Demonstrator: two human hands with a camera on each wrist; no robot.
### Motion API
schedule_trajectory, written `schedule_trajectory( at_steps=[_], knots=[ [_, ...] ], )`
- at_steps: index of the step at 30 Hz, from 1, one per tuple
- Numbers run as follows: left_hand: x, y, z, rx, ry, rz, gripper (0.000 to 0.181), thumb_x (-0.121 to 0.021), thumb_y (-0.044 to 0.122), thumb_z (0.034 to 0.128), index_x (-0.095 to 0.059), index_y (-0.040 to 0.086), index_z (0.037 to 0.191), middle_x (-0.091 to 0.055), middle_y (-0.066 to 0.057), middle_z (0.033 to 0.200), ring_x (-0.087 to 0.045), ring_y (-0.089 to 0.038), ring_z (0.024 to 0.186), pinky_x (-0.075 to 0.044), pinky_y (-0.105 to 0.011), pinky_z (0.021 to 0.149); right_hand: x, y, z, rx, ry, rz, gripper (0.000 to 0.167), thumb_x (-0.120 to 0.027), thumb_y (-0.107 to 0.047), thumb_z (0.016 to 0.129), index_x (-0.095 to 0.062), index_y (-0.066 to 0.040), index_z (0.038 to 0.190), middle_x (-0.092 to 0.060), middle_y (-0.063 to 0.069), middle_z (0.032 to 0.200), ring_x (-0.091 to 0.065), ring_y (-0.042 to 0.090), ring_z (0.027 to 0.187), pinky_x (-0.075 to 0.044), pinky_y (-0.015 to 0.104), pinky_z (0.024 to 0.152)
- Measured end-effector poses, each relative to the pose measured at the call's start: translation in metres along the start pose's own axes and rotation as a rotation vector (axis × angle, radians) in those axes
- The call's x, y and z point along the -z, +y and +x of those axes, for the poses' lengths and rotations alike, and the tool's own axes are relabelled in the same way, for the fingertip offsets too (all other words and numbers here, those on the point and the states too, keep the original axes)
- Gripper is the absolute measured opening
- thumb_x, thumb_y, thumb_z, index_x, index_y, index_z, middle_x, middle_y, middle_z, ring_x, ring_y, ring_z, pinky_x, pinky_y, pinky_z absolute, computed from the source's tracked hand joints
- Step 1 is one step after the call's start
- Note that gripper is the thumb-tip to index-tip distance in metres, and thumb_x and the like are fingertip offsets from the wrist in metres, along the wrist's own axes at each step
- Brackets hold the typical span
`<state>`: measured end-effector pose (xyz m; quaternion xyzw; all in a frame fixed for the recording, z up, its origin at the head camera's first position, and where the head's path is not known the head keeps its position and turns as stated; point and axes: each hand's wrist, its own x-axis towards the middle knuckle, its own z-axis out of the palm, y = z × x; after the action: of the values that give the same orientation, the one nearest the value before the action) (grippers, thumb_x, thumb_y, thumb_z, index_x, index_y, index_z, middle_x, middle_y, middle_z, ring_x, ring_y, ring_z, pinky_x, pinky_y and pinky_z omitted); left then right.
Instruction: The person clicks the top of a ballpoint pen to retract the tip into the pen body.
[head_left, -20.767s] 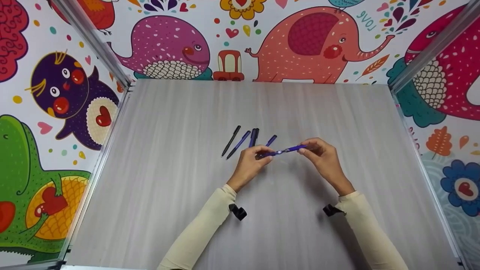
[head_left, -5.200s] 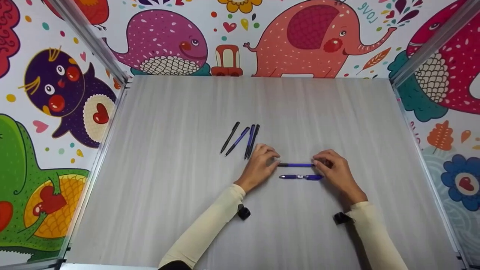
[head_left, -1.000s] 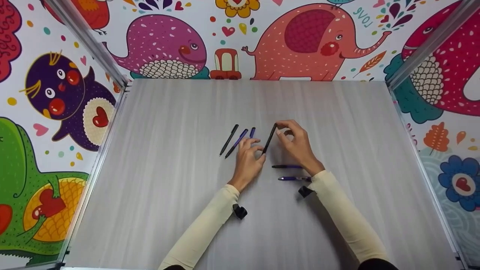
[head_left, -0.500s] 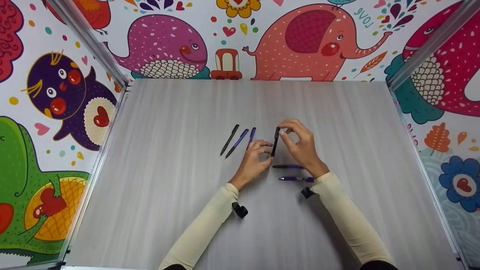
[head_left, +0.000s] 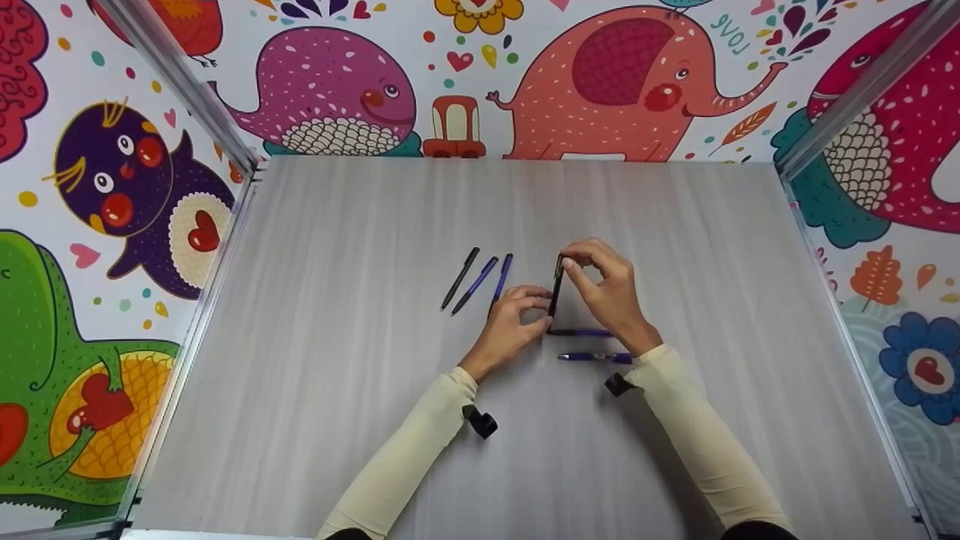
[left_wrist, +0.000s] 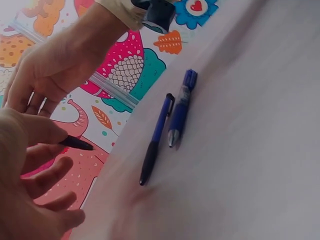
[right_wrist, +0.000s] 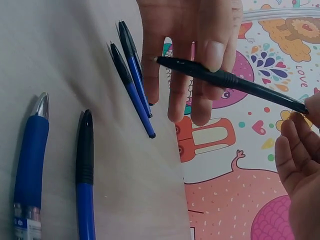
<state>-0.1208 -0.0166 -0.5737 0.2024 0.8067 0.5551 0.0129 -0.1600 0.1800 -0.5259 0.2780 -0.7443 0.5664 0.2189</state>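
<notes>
A black pen (head_left: 556, 289) is held between both hands above the table, tilted. My left hand (head_left: 514, 322) pinches it near the writing tip, thumb against the barrel in the right wrist view. At the other end, my right hand (head_left: 609, 289) pinches it between thumb and fingertips. Just below the hands lie a blue pen with a black grip (left_wrist: 159, 130) and, beside it, a thicker blue pen with a silver tip (left_wrist: 181, 110). The right forearm covers their right ends in the head view.
Left of the hands lie a black pen (head_left: 460, 277), a blue pen (head_left: 474, 286) and another blue pen (head_left: 501, 277), its lower end close to the left hand. Metal frame edges and printed wall panels (head_left: 600, 90) border the grey table (head_left: 337, 337).
Earlier, both blue pens were laid down in a row and the black pen was taken from the left group. Over the last second, both hands have carried it rightward and slightly nearer.
</notes>
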Motion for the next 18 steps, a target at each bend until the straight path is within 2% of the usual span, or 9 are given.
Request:
schedule_trajectory(
  at_steps=[3, 6, 9, 13, 16, 18],
  knots=[
    [0.0014, 0.0014, -0.0003, 0.036, -0.011, -0.067, 0.019, -0.080, 0.005, 0.0982, -0.081, -0.003, 0.115, -0.073, -0.013, 0.135, -0.063, -0.031, 0.135, -0.047, -0.047, 0.117, 0.0015, 0.0018, -0.0004, -0.075, -0.018, 0.044, 0.020, -0.067, 0.020, 0.098, -0.075, 0.012, 0.114, -0.072, 0.026, 0.111, -0.067, 0.023, 0.093, -0.055, 0.021, 0.087],
    [0.0035, 0.0037, -0.0008, 0.072, -0.029, -0.142, 0.020, -0.079, 0.006, 0.0990, -0.080, -0.005, 0.116, -0.073, -0.015, 0.136, -0.064, -0.032, 0.134, -0.051, -0.046, 0.116, 0.0039, 0.0048, -0.0018, -0.168, -0.053, 0.124, 0.022, -0.067, 0.013, 0.103, -0.074, 0.009, 0.123, -0.071, 0.022, 0.119, -0.070, 0.021, 0.099, -0.059, 0.026, 0.088],
    [0.0058, 0.0060, -0.0013, 0.109, -0.040, -0.226, 0.022, -0.079, 0.007, 0.0994, -0.080, -0.007, 0.116, -0.072, -0.018, 0.137, -0.065, -0.034, 0.134, -0.053, -0.048, 0.113, 0.0059, 0.0071, -0.0031, -0.234, -0.099, 0.179, 0.027, -0.067, 0.004, 0.107, -0.070, 0.007, 0.134, -0.071, 0.020, 0.125, -0.073, 0.025, 0.106, -0.061, 0.030, 0.092],
    [0.0081, 0.0073, -0.0026, 0.169, -0.043, -0.316, 0.024, -0.079, 0.008, 0.0989, -0.079, -0.008, 0.117, -0.072, -0.019, 0.136, -0.065, -0.034, 0.134, -0.053, -0.051, 0.114, 0.0057, 0.0081, -0.0046, -0.286, -0.144, 0.235, 0.034, -0.067, 0.002, 0.108, -0.065, 0.007, 0.142, -0.070, 0.020, 0.133, -0.075, 0.031, 0.113, -0.061, 0.033, 0.098],
    [0.0087, 0.0067, -0.0037, 0.202, -0.053, -0.353, 0.025, -0.079, 0.010, 0.0983, -0.079, -0.007, 0.117, -0.076, -0.016, 0.130, -0.067, -0.028, 0.129, -0.052, -0.051, 0.115, 0.0044, 0.0084, -0.0056, -0.312, -0.162, 0.302, 0.037, -0.066, 0.003, 0.108, -0.062, 0.008, 0.144, -0.068, 0.021, 0.136, -0.076, 0.036, 0.115, -0.062, 0.038, 0.098],
    [0.0084, 0.0059, -0.0045, 0.221, -0.062, -0.381, 0.026, -0.079, 0.011, 0.0978, -0.079, -0.007, 0.117, -0.078, -0.013, 0.122, -0.069, -0.023, 0.121, -0.053, -0.047, 0.112, 0.0030, 0.0083, -0.0059, -0.330, -0.168, 0.353, 0.038, -0.067, 0.003, 0.107, -0.062, 0.006, 0.145, -0.067, 0.021, 0.136, -0.076, 0.037, 0.114, -0.063, 0.041, 0.097]
  ],
)
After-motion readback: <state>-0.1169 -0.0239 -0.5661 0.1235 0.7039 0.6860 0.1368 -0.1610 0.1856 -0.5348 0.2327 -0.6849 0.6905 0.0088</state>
